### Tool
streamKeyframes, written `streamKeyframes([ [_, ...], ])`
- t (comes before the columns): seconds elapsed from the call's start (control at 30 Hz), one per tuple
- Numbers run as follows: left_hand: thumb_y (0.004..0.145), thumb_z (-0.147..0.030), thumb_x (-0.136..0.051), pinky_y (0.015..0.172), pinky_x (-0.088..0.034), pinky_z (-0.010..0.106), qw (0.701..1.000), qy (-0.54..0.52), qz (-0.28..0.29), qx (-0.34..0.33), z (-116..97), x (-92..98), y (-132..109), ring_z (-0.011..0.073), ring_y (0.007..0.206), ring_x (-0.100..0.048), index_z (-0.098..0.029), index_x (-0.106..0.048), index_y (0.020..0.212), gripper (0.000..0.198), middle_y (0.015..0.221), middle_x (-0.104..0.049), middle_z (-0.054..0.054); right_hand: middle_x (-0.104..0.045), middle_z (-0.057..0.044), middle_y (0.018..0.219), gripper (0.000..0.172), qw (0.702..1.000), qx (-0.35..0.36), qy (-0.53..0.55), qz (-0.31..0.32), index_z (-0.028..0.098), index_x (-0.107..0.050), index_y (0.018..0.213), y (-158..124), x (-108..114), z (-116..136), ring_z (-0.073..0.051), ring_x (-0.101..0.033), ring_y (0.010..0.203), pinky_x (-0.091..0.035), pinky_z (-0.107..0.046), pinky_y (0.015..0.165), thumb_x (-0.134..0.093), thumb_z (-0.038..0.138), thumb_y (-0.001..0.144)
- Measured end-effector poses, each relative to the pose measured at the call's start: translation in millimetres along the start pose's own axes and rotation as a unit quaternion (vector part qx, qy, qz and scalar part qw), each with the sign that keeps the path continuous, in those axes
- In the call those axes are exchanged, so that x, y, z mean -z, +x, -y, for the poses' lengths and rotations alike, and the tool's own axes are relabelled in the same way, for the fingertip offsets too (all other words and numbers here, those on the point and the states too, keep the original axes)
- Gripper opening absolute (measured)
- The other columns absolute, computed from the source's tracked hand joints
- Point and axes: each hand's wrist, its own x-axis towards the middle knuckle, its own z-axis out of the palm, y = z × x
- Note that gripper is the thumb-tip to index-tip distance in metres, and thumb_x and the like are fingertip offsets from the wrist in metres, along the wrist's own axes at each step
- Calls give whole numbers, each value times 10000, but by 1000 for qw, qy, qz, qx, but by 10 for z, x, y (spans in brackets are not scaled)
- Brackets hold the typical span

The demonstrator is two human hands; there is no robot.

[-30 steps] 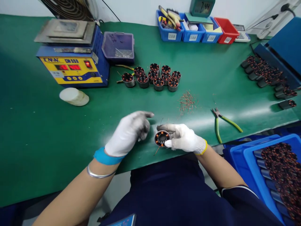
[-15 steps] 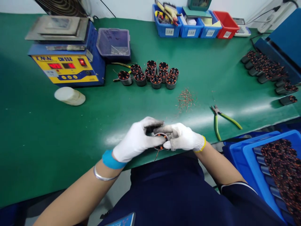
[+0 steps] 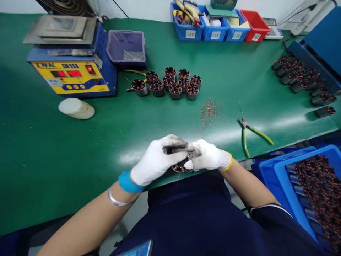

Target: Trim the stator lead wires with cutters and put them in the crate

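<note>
A motor stator (image 3: 180, 168), a short metal ring with copper windings inside, is held between my gloved hands at the table's front edge. One copper wire end hangs from its near side. My right hand (image 3: 204, 154) is closed on the stator's right side, thumb at the near rim. My left hand (image 3: 161, 154), in a white glove with greyed fingertips, is closed over the left and upper part. Its thumb and fingers meet the right fingertips there, hiding much of the ring and whatever lies between them.
Several stators (image 3: 175, 91) stand beyond my hands, near copper wire clippings (image 3: 209, 112). Green-handled cutters (image 3: 244, 137) lie open to the right. A blue-yellow soldering unit (image 3: 71, 76), a white cylinder (image 3: 77, 108) and a purple bin (image 3: 126, 44) stand left. A blue crate (image 3: 282, 177) holds more stators.
My left thumb has moved up off the stator's open face toward the fingertips. The near windings show more now. My right hand keeps nearly the same place.
</note>
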Motion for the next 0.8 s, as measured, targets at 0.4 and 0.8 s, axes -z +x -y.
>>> streamKeyframes([
  [0.4,667,-415,-766,575,-521,299,994,-11,-96,47,49,255,-31,158,635,-635,-169,-698,1003,422,914,-727,67,-664,-62,978,678,997,11,78,-3,135,-458,1364,17,-9,-30,-96,-626,653,-539,-220,574,-699,303,753],
  [0.8,695,-381,-692,732,-558,346,965,253,-51,33,76,14,-63,249,783,-701,-169,-726,928,317,890,-745,74,-575,-139,1265,824,818,24,-455,-350,250,-336,1466,-408,-91,45,-295,-596,1064,-488,-468,905,-635,575,771],
])
